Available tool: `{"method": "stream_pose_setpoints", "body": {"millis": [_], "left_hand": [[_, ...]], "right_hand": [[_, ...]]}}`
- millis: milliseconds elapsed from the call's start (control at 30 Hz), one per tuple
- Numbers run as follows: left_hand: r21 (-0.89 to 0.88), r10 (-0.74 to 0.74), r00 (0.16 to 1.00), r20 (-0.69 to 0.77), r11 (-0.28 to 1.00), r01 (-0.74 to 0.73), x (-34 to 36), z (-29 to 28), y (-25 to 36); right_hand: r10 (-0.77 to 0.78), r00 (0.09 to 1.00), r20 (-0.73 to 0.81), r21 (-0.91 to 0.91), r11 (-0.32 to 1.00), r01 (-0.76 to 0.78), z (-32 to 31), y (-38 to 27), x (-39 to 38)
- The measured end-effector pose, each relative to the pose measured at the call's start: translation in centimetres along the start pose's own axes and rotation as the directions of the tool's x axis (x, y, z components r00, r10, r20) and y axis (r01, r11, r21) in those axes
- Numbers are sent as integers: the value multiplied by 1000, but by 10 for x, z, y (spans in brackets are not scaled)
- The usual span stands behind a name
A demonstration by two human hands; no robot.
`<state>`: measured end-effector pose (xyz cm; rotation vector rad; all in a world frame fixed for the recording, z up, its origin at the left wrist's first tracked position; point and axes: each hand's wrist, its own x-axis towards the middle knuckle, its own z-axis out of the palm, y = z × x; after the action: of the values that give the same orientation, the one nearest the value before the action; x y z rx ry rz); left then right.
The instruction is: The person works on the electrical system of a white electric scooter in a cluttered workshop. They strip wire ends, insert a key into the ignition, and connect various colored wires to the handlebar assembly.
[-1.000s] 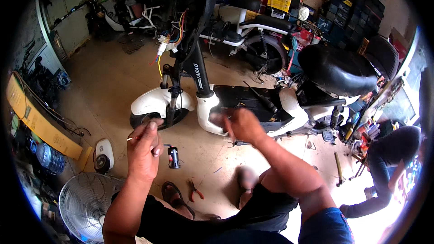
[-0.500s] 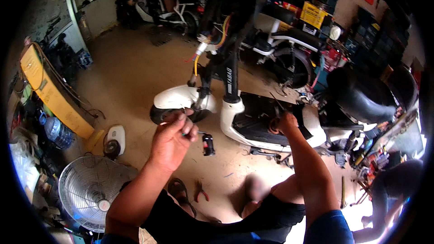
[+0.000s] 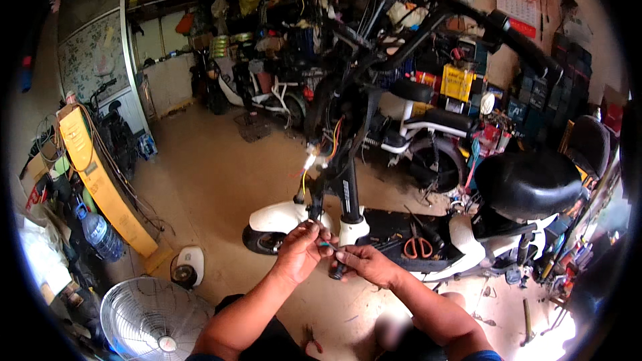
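In front of the scooter's white front fender, my two hands meet. My left hand is closed, fingertips pinching a thin wire with a bit of green at it. My right hand is closed on the same wire from the other side. Below its fingers hangs a small black part, partly hidden; its kind is unclear. Orange-handled scissors lie on the black footboard. Loose coloured wires with a white connector hang from the scooter's front column.
A round fan stands at lower left, near a yellow panel and a water jug. Pliers lie on the floor by my feet. A black seat is at right; another scooter is parked behind.
My right hand has left the scissors on the footboard and come over to my left hand, where it grips the wire. The view has tilted up.
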<state>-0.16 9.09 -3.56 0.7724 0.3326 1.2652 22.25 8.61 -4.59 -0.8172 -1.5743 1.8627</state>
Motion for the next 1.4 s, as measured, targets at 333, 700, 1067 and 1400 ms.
{"method": "stream_pose_setpoints", "body": {"millis": [333, 700, 1067, 1400], "left_hand": [[95, 256, 954, -154, 965, -243, -24, 7, 35], [329, 216, 970, -111, 929, -170, -97, 31, 16], [705, 464, 873, -148, 668, -236, -139, 45, 70], [843, 484, 874, -28, 481, -239, -82, 91, 81]], "right_hand": [[-549, 777, -307, -218, 835, 505, -85, -51, -101], [-867, 120, -483, -311, 298, 902, -170, -331, -169], [-960, -104, -261, -692, 111, 714, 65, -370, -108], [-972, -207, 112, -856, -201, 476, 135, -449, 48]]}}
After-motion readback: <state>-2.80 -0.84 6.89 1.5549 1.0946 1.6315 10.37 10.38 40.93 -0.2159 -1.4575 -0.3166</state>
